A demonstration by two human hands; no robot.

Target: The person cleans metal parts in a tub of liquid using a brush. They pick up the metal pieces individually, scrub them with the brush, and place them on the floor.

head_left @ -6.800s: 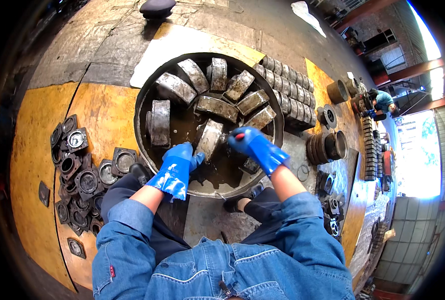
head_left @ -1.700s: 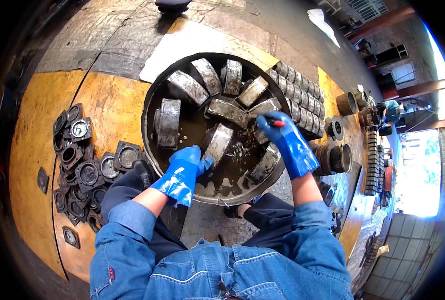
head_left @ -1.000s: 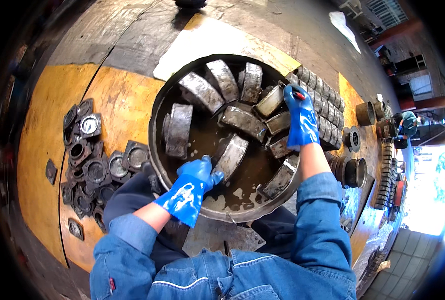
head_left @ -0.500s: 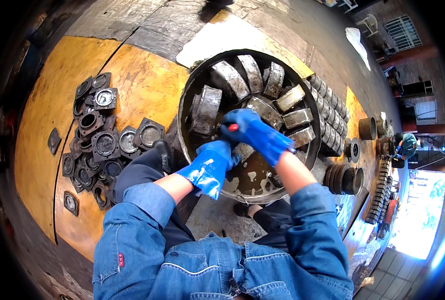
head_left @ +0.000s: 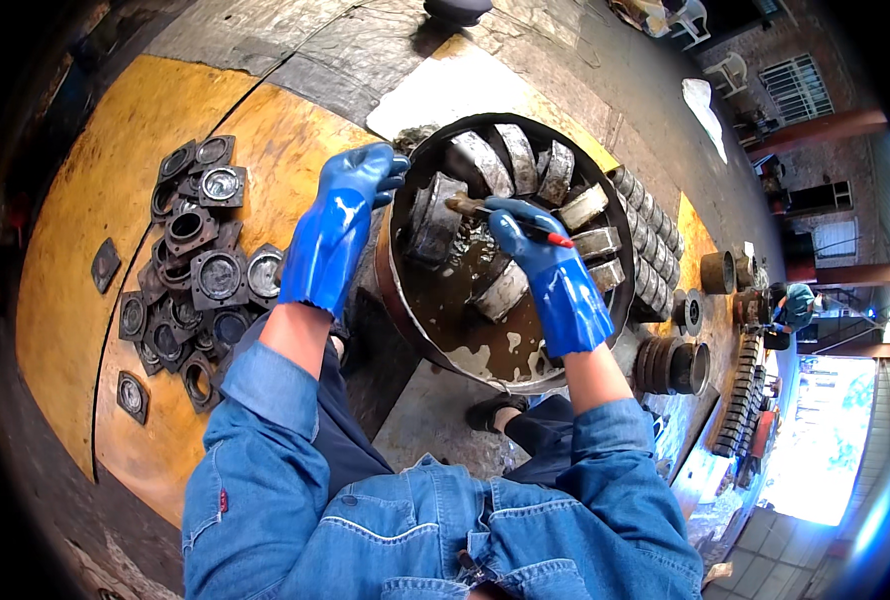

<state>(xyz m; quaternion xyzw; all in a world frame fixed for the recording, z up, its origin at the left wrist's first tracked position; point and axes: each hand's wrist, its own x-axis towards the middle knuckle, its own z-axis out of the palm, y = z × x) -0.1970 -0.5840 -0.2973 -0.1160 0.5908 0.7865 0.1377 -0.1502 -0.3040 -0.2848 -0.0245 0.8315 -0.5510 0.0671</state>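
My right hand (head_left: pixel 520 228), in a blue rubber glove, grips a brush (head_left: pixel 462 204) over a round metal tub (head_left: pixel 397 300). The brush's brownish head points left and the red end of its handle sticks out behind my fingers. Murky brown liquid (head_left: pixel 495 350) lies in the tub. Curved metal blocks (head_left: pixel 505 290) stand in it, several ringed along the wall. Nearest to the brush head is a thick dark block (head_left: pixel 433 220). My left hand (head_left: pixel 360 172), also gloved, is raised by the tub's left rim; its fingers are bent but apart, with nothing visible in them.
Square metal flanges (head_left: pixel 219 276) lie heaped on the yellowish floor sheets at left. Rows of metal cylinders (head_left: pixel 655 235) stand against the tub's right side. Ribbed rings (head_left: pixel 670 365) lie nearer me. Another person (head_left: pixel 795 305) works far right. A dark round object (head_left: pixel 457 10) stands beyond the tub.
My left hand has left the tub's middle, moving up and left past the rim. My right hand has shifted right, exposing the brush. The block beneath my hands now shows in the liquid.
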